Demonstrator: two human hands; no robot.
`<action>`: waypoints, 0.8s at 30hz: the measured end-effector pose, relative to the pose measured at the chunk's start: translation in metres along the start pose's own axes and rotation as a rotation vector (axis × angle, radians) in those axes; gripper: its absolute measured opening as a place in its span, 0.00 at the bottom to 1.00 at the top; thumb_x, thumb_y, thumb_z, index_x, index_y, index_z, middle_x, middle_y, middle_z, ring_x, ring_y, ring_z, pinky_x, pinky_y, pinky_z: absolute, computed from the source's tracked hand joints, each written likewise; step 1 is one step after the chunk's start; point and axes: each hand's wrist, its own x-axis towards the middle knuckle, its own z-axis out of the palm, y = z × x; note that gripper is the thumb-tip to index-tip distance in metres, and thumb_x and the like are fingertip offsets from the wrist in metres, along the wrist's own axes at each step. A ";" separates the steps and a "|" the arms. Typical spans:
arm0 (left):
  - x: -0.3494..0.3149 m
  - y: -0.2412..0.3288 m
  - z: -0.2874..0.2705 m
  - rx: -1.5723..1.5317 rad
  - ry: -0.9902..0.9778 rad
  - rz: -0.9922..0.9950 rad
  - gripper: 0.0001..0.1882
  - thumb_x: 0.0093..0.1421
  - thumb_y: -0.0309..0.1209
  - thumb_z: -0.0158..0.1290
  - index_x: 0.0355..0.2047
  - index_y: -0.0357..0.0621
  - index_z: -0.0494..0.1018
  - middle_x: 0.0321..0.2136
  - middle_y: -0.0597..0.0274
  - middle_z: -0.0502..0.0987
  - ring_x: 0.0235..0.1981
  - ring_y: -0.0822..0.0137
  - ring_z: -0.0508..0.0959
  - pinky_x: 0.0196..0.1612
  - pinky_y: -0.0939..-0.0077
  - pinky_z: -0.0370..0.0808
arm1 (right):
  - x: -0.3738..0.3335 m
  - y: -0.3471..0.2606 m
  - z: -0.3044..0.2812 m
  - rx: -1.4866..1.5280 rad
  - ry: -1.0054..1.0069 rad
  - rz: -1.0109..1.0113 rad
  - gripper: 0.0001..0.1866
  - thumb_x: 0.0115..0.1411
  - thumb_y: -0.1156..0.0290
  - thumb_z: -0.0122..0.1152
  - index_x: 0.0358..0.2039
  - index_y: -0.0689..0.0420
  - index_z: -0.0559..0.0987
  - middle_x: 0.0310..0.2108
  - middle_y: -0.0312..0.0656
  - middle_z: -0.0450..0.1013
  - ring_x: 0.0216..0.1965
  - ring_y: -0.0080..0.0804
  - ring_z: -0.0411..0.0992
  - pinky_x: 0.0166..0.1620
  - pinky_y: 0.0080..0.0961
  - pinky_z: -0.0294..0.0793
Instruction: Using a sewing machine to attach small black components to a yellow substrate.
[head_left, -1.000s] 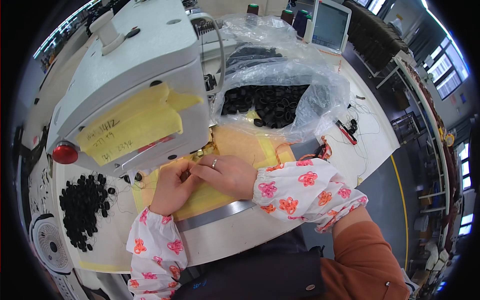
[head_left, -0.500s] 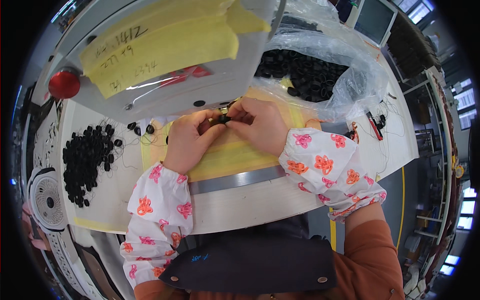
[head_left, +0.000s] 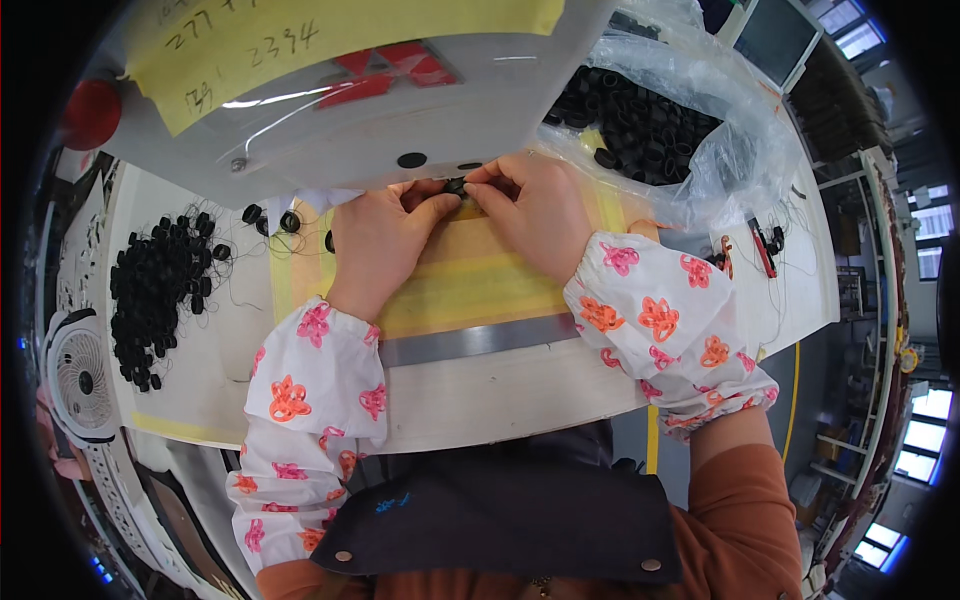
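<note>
Under the head of a pale grey sewing machine (head_left: 380,135), both my hands meet at a small black loop-like piece (head_left: 456,186). My left hand (head_left: 385,240) pinches its left side with thumb and fingers. From the right, my right hand (head_left: 540,210) grips the same piece between thumb and index finger. Much of the piece is hidden by the fingertips and the machine. Beneath the hands, yellow and tan tape (head_left: 470,290) covers the work surface. Flowered white sleeve covers (head_left: 310,390) are on both forearms.
A heap of black loops (head_left: 165,290) with loose threads lies at left; a few loops (head_left: 290,222) sit nearer the machine. At right are a clear plastic bag (head_left: 750,170) of black rings (head_left: 650,140) and a red-handled tool (head_left: 767,258). A white fan (head_left: 85,370) stands far left.
The view has shifted, so the machine head looks larger and lower. My hands sit higher in the picture, closer under the machine, still pinching the black piece.
</note>
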 end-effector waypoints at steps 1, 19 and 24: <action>0.000 0.005 -0.002 0.021 -0.013 -0.007 0.15 0.46 0.41 0.55 0.27 0.42 0.77 0.16 0.62 0.75 0.16 0.68 0.73 0.23 0.79 0.68 | 0.001 -0.003 -0.001 -0.002 0.001 0.023 0.03 0.44 0.78 0.57 0.21 0.63 0.73 0.19 0.45 0.70 0.22 0.40 0.69 0.26 0.29 0.67; 0.004 0.002 -0.007 0.076 -0.067 0.064 0.15 0.50 0.38 0.55 0.32 0.39 0.76 0.22 0.63 0.77 0.22 0.78 0.73 0.27 0.84 0.68 | 0.003 0.001 -0.001 -0.059 0.008 -0.068 0.03 0.45 0.78 0.55 0.21 0.63 0.71 0.19 0.48 0.68 0.23 0.45 0.68 0.26 0.33 0.67; 0.007 0.005 -0.007 0.197 -0.118 -0.067 0.15 0.50 0.41 0.55 0.31 0.42 0.76 0.21 0.63 0.77 0.21 0.77 0.73 0.26 0.82 0.67 | 0.003 0.003 -0.002 -0.139 0.001 -0.092 0.06 0.47 0.75 0.58 0.24 0.65 0.75 0.19 0.47 0.71 0.20 0.36 0.70 0.24 0.25 0.69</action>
